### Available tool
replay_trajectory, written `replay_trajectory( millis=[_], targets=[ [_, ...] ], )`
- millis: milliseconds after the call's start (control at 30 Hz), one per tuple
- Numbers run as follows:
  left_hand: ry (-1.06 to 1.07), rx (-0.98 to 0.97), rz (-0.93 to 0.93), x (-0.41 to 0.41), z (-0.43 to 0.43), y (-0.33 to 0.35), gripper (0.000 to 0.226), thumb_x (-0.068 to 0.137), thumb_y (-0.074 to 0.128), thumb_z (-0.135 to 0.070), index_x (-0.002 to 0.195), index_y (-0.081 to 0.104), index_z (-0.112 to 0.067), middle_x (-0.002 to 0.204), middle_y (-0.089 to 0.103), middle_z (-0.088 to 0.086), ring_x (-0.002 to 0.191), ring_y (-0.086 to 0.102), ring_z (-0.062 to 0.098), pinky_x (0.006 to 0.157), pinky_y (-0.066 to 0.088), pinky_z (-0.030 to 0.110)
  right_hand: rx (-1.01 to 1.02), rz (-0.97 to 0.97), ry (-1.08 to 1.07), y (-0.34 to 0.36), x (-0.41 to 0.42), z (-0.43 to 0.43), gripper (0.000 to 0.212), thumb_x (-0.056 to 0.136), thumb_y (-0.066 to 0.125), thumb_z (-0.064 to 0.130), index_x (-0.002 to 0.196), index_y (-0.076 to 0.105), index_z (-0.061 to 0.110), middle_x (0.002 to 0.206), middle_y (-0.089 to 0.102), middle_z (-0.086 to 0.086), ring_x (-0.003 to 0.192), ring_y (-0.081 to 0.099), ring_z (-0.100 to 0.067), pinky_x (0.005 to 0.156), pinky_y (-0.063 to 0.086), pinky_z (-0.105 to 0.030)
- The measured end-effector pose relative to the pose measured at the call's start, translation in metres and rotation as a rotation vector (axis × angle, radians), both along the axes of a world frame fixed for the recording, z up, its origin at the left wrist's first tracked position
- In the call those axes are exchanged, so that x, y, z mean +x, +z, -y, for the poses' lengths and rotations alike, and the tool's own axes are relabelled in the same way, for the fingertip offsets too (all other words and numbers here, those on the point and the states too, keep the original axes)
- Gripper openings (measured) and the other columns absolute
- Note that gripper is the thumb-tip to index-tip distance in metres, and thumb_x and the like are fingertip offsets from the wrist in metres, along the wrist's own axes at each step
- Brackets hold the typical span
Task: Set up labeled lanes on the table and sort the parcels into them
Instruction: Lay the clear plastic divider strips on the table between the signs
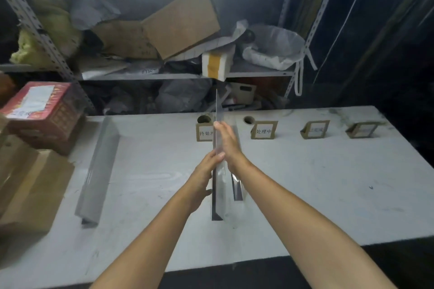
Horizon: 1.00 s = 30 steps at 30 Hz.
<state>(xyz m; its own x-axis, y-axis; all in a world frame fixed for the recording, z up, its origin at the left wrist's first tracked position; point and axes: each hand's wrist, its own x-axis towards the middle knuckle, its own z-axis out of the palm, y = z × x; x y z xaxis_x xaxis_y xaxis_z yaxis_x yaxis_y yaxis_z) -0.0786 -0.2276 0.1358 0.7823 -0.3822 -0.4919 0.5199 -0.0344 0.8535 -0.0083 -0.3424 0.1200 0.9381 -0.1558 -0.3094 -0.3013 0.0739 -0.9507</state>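
Grey strip (217, 197), long and thin, stands on edge on the worktop (305, 183) near its middle, running away from the person towards the back edge. Both hands are together on it, one on each side. The left hand (206, 171) lies against its left face, fingertips hooked over the top edge and the thumb lower down on the side. The right hand (229, 145) is pressed flat on the right face, further along, with its fingers straight and pointing away. A shiny flap shows just right of the strip under the right wrist; whether it belongs to the strip I cannot tell.

A second strip (98, 166) of the same grey lies flat, well to the left and roughly parallel. Along the back of the worktop stand four small cardboard label cards: the first card (203, 134) is partly hidden behind the strip, the second card (264, 129) is just to its right, and the third card (315, 129) and fourth card (361, 129) are further right. Only the first two can be read. Two round holes (249, 119) sit behind the first pair.

At the left edge are a red box (44, 110) and, nearer, brown cartons (28, 183). Behind the worktop a metal shelf (141, 76) holds loose cardboard (180, 23), a taped white foam box (217, 63) and a plastic bag (274, 47)
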Motion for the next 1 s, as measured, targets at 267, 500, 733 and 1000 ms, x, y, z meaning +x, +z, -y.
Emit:
replay_trajectory(
  millis=[267,500,733,1000],
  targets=[
    [0.205,0.057,-0.037,-0.041,0.059,-0.031,0.076,0.066,0.068,-0.077,0.136,0.049,-0.054,0.144,0.051,-0.015,0.135,0.046,0.02,0.111,0.037,0.058,-0.288,0.123,0.01,-0.04,-0.007,0.066,0.055,0.095,0.053,0.056,0.135,0.057,0.019,0.13,0.06,0.006,0.118,0.055,-0.008,0.101,0.044,-0.031],
    [0.195,0.133,-0.039,-0.056,0.075,-0.07,0.054,0.093,0.058,-0.056,0.143,0.042,-0.048,0.153,0.042,-0.009,0.133,0.041,0.014,0.116,0.032,0.048,-0.224,-0.098,-0.08,-0.088,-0.001,0.11,0.05,0.104,0.039,0.046,0.147,0.046,0.021,0.151,0.047,0.001,0.141,0.04,-0.021,0.114,0.03,-0.035],
    [0.093,0.138,-0.054,-0.058,0.094,-0.098,0.042,0.099,0.053,-0.045,0.137,0.04,-0.059,0.148,0.038,-0.016,0.146,0.028,0.013,0.118,0.027,0.046,-0.109,-0.206,-0.008,-0.129,-0.01,0.097,0.05,0.109,0.029,0.039,0.155,0.034,0.021,0.161,0.033,0.002,0.147,0.03,-0.017,0.12,0.022,-0.033],
    [0.012,0.227,-0.021,-0.058,0.096,-0.121,0.047,0.099,0.055,-0.045,0.14,0.034,-0.054,0.153,0.041,-0.006,0.136,0.04,0.013,0.116,0.031,0.044,-0.022,-0.227,-0.024,-0.142,-0.009,0.09,0.051,0.107,0.033,0.046,0.152,0.04,0.023,0.155,0.041,0.001,0.141,0.039,-0.019,0.108,0.029,-0.028]
  ],
)
